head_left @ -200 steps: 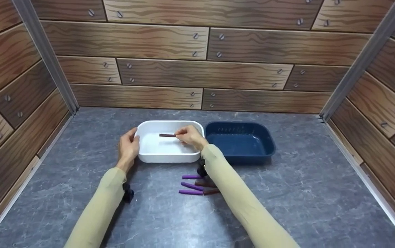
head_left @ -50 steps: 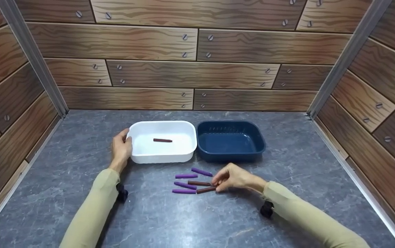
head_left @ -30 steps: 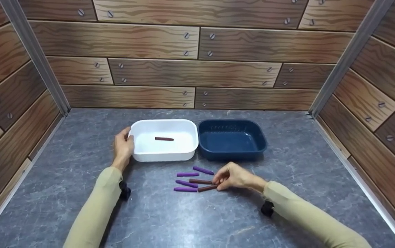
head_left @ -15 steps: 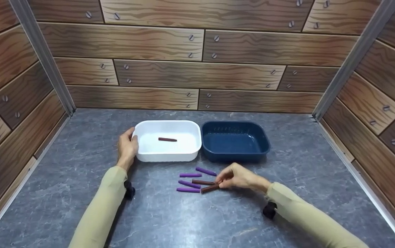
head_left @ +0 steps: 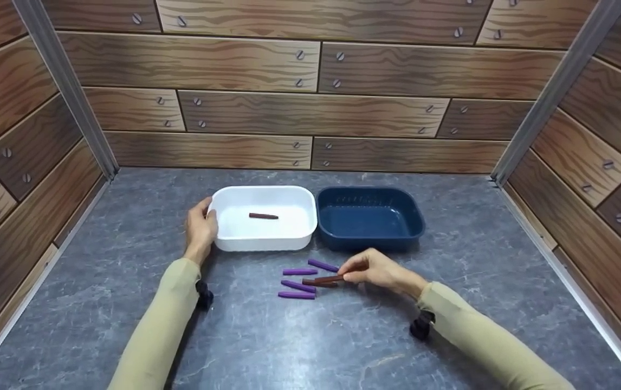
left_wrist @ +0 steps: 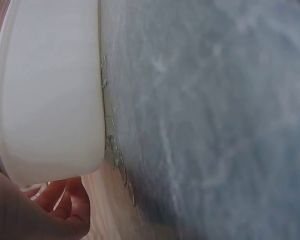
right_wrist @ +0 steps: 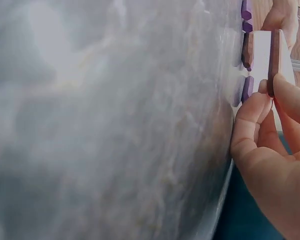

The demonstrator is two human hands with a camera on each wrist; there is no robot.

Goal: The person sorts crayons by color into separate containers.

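We see right hand (head_left: 376, 270) pinching brown stick (head_left: 328, 279) by one end, just above counter (head_left: 310, 336). Left hand (head_left: 201, 229) grips white tray (head_left: 260, 243). We judge stick light, stiff; end pinch suffices.

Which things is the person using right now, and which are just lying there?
In use:
right hand pinching a brown stick
left hand holding the white tub
brown stick in the tub

Just lying there:
blue tub, with nothing in it
four purple sticks on the grey table
another brown stick beside them
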